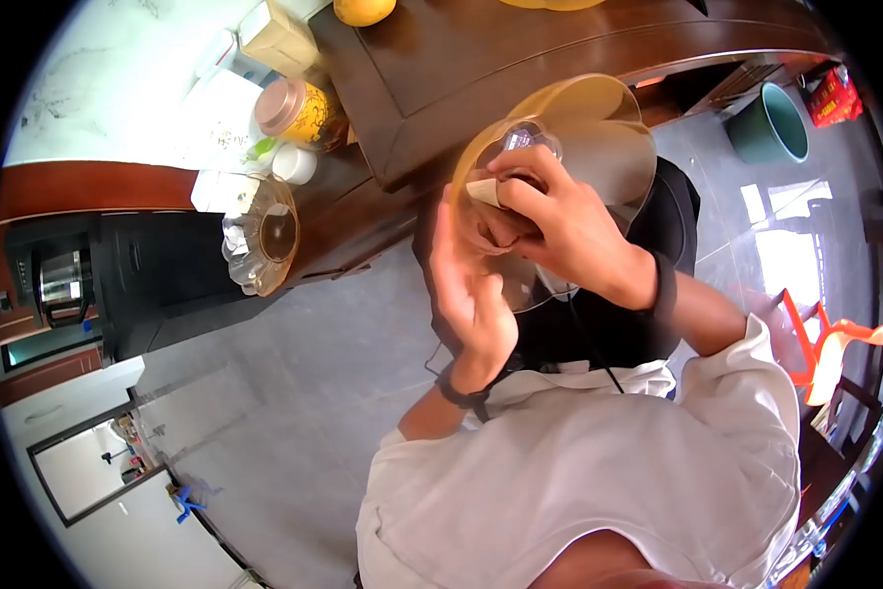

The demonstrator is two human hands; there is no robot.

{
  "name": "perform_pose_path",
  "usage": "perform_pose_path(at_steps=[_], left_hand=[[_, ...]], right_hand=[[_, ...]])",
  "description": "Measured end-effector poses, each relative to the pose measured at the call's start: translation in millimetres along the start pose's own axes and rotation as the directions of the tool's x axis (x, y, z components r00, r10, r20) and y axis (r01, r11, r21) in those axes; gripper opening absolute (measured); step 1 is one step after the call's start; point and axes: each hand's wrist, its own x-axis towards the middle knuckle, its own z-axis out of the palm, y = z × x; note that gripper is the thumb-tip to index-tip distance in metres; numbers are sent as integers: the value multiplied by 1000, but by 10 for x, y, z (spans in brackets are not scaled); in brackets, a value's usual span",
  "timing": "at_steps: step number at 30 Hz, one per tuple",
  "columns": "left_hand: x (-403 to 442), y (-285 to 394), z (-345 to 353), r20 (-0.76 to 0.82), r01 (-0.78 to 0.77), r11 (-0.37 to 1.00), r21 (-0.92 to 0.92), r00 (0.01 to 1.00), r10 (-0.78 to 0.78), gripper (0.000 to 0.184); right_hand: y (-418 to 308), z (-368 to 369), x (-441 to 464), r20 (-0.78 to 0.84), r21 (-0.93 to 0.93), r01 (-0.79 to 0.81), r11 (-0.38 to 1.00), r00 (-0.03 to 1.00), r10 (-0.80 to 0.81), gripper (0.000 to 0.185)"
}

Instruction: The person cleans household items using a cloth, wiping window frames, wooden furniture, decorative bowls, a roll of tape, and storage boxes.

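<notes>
A clear amber plastic tray (613, 137) with a scalloped, flower-like rim is tilted over my lap. My left hand (471, 309) supports its left side, with the fingers stretched up along the wall and the thumb on the near edge. My right hand (569, 221) reaches over the tray, fingers bent and closed on a small flat beige piece (482, 193); its exact kind is not clear. Just beyond those fingers is a small label with dark print (523, 139) on the tray. The far ends of my right fingertips are partly hidden.
A dark wooden table (441, 69) runs along the front. On its left stand a yellow jar with a brown lid (299, 113), a white cup (294, 164) and a clear scalloped bowl (263, 236). A green bin (768, 126) and an orange-red plastic stool (820, 344) are at the right.
</notes>
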Motion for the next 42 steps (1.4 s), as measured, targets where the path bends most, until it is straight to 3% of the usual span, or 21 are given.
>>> perform_pose_path(at_steps=[3, 4, 8, 11, 12, 16, 19, 22, 25, 30, 34, 40, 41, 42], left_hand=[[-105, -82, 56, -77, -37, 999, 14, 996, 38, 70], [-109, -70, 75, -60, -51, 998, -24, 997, 49, 77], [-60, 111, 71, -39, 46, 999, -4, 998, -47, 84], [-47, 184, 79, -108, 72, 995, -66, 991, -79, 88], [-69, 178, 89, -153, 54, 997, -63, 986, -63, 88], [-64, 191, 186, -296, 3, 997, -77, 955, -26, 82], [-116, 110, 178, -228, -40, 998, -45, 973, 29, 83], [-159, 62, 163, -214, -125, 991, -45, 970, 113, 82], [-125, 122, 179, -186, -147, 982, -116, 975, 124, 80], [-84, 187, 104, -104, -96, 995, 5, 990, 96, 82], [-169, 93, -23, 29, -190, 980, 52, 982, 188, 87], [-133, 136, -36, -4, -278, 959, 63, 960, 279, 85], [-134, 135, -55, 9, -296, 949, 107, 955, 297, 84], [-128, 124, -68, 22, -315, 937, 151, 949, 315, 84]], right_hand=[[115, 49, 70, -64, -185, 131, 974, 987, -145, 37], [186, 77, 130, -148, -261, 202, 944, 958, -245, 33], [393, 112, 209, -199, -402, 191, 895, 936, -289, 24], [410, 120, 120, -222, -422, 55, 905, 962, -162, 23], [405, 107, 70, -160, -438, 13, 899, 983, -92, 22], [397, 253, -166, -59, -445, 57, 894, 994, -93, 17], [258, 330, -247, 43, -177, -5, 984, 999, 13, 25], [164, 288, -147, -28, 70, 4, 998, 1000, -3, 28], [109, 200, -27, -150, -87, 108, 990, 981, -120, 33], [220, 100, 107, -355, -231, 110, 967, 915, -189, 30], [355, -104, 147, -337, -348, 44, 937, 926, -168, 35], [361, 26, -187, -132, -473, 144, 869, 964, -231, 30], [309, 72, -252, -73, -438, 206, 875, 962, -263, 28], [268, 137, -300, -68, -415, 170, 894, 974, -217, 28]])
